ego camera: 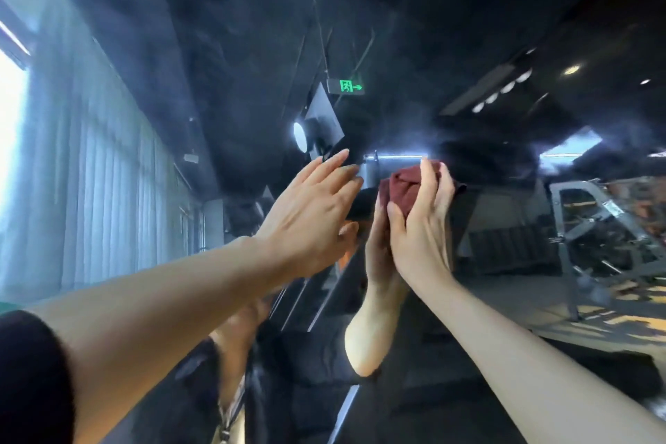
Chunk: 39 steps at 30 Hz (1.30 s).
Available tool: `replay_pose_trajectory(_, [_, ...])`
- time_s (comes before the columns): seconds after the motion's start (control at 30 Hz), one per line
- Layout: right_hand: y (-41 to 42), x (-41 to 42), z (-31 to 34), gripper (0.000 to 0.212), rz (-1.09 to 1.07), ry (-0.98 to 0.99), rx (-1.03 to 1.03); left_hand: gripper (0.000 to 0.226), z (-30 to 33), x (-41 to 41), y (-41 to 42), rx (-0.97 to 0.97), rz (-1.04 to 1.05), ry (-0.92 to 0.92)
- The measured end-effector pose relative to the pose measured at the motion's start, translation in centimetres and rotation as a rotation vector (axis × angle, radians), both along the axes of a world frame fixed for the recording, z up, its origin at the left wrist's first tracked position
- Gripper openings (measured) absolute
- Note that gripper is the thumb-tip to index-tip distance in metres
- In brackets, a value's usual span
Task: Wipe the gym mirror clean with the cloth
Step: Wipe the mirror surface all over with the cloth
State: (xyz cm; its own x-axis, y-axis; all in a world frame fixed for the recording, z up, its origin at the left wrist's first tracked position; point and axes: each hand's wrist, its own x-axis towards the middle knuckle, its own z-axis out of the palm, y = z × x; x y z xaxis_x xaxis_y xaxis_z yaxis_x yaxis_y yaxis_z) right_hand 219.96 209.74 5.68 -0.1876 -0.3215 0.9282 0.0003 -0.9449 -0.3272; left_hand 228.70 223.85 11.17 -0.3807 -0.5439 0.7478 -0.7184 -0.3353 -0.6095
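Observation:
The gym mirror point(252, 47) fills the whole view and has a hazy, smeared film over its upper part. My right hand point(425, 223) is raised against the glass and grips a bunched dark red cloth point(405, 187), which is pressed to the mirror; its reflection meets it from the left. My left hand point(310, 213) is raised beside it, to the left, with straight fingers reaching to the glass, holding nothing.
The mirror reflects a dark ceiling, a green exit sign point(350, 86), a round lamp point(300, 135), pale curtains point(90, 173) on the left and gym machines point(594, 227) on the right. My own reflected arms and torso show low in the middle.

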Motion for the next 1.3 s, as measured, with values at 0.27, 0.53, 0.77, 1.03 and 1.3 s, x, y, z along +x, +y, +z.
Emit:
replay_pose_trajectory(0.27, [-3.7, 0.9, 5.5, 0.053, -0.138, -0.093, -0.233, 0.051, 7.9, 0.9, -5.1, -0.003, -0.040, -0.368])
replay_pose_trajectory(0.53, [-4.6, 0.4, 17.1, 0.060, -0.061, -0.127, -0.404, 0.036, 23.8, -2.0, -3.1, 0.017, 0.120, -0.448])
replay_pose_trajectory(0.77, [-3.8, 1.5, 25.0, 0.049, 0.033, -0.092, -0.464, 0.031, 30.9, 1.1, 1.5, -0.051, 0.128, -0.334])
replay_pose_trajectory(1.03, [4.2, 6.0, 37.3, 0.055, -0.068, 0.110, -0.710, 0.035, 40.2, 3.1, 11.2, -0.090, 0.326, -0.127])
replay_pose_trajectory(1.3, [8.6, 8.3, 55.0, 0.050, -0.248, 0.207, -0.814, 0.067, 48.7, 6.9, 22.0, -0.268, 0.593, 0.041])
